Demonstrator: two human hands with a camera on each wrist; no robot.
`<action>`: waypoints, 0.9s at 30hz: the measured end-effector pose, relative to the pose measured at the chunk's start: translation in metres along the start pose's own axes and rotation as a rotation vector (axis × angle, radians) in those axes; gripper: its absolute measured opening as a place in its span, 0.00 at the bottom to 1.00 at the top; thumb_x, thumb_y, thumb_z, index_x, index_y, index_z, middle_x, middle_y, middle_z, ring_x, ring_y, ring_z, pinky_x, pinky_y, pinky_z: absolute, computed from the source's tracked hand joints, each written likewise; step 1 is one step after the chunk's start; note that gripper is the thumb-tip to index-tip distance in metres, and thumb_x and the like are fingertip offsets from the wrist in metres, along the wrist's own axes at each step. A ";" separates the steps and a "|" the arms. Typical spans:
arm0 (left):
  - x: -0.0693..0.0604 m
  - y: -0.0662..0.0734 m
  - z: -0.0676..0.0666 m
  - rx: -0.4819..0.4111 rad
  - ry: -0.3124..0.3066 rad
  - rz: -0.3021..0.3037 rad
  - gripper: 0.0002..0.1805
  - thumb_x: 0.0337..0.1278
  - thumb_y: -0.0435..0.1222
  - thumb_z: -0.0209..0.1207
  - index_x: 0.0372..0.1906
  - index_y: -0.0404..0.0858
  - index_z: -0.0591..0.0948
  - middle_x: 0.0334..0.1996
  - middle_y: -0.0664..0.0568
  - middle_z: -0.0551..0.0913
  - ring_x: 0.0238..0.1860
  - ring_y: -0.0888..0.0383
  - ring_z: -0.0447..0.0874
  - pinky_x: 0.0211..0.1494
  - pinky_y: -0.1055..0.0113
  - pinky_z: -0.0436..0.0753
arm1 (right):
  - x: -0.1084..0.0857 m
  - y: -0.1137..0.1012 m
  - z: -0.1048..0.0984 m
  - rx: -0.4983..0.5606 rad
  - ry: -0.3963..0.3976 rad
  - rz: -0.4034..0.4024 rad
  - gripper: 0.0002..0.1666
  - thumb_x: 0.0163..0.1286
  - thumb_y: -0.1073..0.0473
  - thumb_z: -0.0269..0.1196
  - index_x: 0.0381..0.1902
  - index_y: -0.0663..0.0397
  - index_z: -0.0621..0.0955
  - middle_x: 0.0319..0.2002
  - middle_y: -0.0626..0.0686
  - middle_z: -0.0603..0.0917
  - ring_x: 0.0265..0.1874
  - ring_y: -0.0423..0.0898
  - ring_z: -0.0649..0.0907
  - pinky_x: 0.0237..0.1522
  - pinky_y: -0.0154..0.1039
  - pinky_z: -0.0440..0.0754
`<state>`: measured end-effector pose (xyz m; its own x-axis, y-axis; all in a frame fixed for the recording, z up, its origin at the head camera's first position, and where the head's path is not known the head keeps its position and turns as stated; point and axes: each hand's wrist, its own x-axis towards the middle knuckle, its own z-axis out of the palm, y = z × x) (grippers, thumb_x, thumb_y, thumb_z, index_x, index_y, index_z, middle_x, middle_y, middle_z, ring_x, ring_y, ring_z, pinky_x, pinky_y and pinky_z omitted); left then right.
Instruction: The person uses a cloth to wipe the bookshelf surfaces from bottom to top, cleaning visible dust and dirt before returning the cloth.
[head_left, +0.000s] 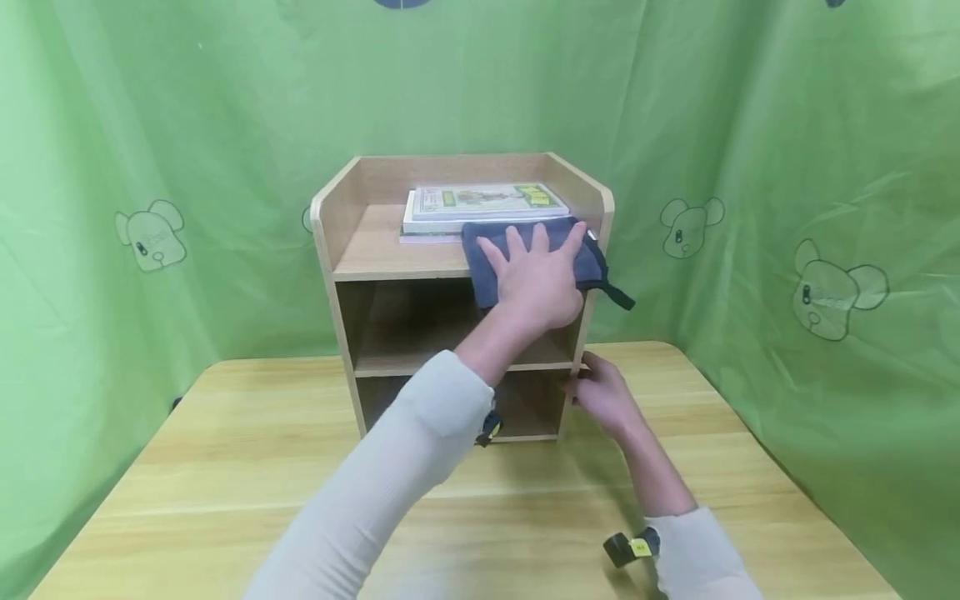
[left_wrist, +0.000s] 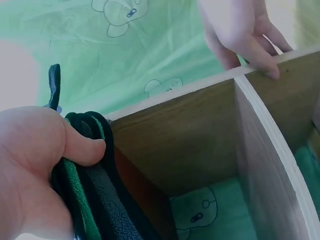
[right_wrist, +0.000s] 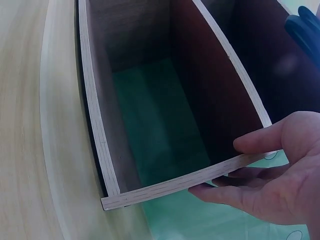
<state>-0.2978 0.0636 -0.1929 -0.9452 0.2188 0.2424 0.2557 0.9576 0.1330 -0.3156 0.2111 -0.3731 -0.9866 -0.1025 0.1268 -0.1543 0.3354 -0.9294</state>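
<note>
A small wooden shelf unit (head_left: 465, 364) stands on the table. My left hand (head_left: 542, 287) lies over a folded dark blue-grey towel (head_left: 482, 283) at the front right of the top shelf, fingers spread on its upper face. In the left wrist view, the thumb presses the towel's layered front edge (left_wrist: 107, 200), so the hand grips it. The towel overhangs the shelf's front, and its black loop (head_left: 618, 296) sticks out right. Lower down, my right hand (head_left: 602, 396) grips the unit's right side panel (right_wrist: 185, 181), thumb inside and fingers outside.
A few flat books (head_left: 480, 208) lie stacked on the top shelf behind the towel. Raised side walls (head_left: 341, 204) edge that shelf. Below are two open compartments (head_left: 420, 321). A green curtain (head_left: 480, 83) surrounds the wooden table (head_left: 262, 467).
</note>
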 end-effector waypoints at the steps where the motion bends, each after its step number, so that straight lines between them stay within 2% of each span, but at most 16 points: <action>1: 0.000 0.000 0.001 0.005 0.008 0.002 0.45 0.65 0.46 0.58 0.81 0.67 0.49 0.82 0.50 0.51 0.82 0.37 0.40 0.77 0.30 0.37 | 0.000 0.000 0.000 0.003 0.000 0.001 0.34 0.70 0.70 0.54 0.73 0.69 0.65 0.61 0.74 0.77 0.55 0.61 0.82 0.56 0.53 0.83; 7: -0.002 -0.008 0.004 0.048 0.053 0.042 0.41 0.65 0.47 0.59 0.80 0.64 0.56 0.80 0.49 0.58 0.81 0.37 0.46 0.77 0.29 0.41 | 0.002 0.002 -0.001 -0.016 -0.015 0.003 0.33 0.71 0.69 0.54 0.72 0.71 0.65 0.63 0.75 0.75 0.62 0.67 0.78 0.59 0.56 0.83; 10: -0.004 -0.016 0.001 0.031 0.054 0.068 0.41 0.64 0.46 0.60 0.80 0.63 0.58 0.80 0.50 0.59 0.81 0.38 0.48 0.77 0.28 0.41 | 0.003 0.003 -0.002 -0.035 -0.026 0.008 0.32 0.72 0.68 0.54 0.72 0.71 0.65 0.64 0.75 0.74 0.63 0.68 0.78 0.60 0.57 0.81; 13: -0.006 -0.029 -0.005 -0.010 0.030 0.090 0.42 0.62 0.42 0.59 0.79 0.64 0.58 0.80 0.52 0.59 0.81 0.39 0.48 0.76 0.28 0.39 | 0.004 0.003 -0.003 -0.039 -0.030 0.020 0.34 0.71 0.67 0.55 0.73 0.70 0.64 0.66 0.75 0.73 0.63 0.68 0.77 0.62 0.57 0.80; 16: -0.010 -0.049 -0.014 -0.063 -0.001 0.111 0.44 0.58 0.36 0.58 0.78 0.66 0.59 0.80 0.54 0.58 0.81 0.41 0.48 0.76 0.28 0.36 | 0.004 0.002 -0.004 -0.058 -0.020 0.031 0.36 0.70 0.66 0.56 0.74 0.71 0.62 0.66 0.75 0.73 0.63 0.66 0.78 0.63 0.57 0.79; 22: -0.021 -0.099 -0.030 -0.135 -0.067 0.141 0.47 0.54 0.30 0.55 0.78 0.67 0.60 0.81 0.56 0.57 0.82 0.44 0.47 0.76 0.28 0.34 | 0.003 0.002 -0.004 -0.097 -0.009 0.050 0.40 0.70 0.64 0.58 0.76 0.71 0.59 0.63 0.75 0.76 0.58 0.64 0.81 0.63 0.58 0.78; 27: -0.030 -0.138 -0.043 -0.135 -0.121 0.155 0.45 0.55 0.29 0.51 0.78 0.64 0.61 0.81 0.56 0.55 0.82 0.45 0.44 0.76 0.30 0.38 | 0.002 0.002 -0.004 -0.098 -0.015 0.050 0.40 0.70 0.63 0.58 0.76 0.71 0.59 0.63 0.75 0.76 0.59 0.65 0.80 0.64 0.59 0.78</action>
<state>-0.2960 -0.0827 -0.1769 -0.9079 0.3898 0.1543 0.4168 0.8788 0.2324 -0.3181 0.2154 -0.3736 -0.9924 -0.0967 0.0755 -0.1101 0.4302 -0.8960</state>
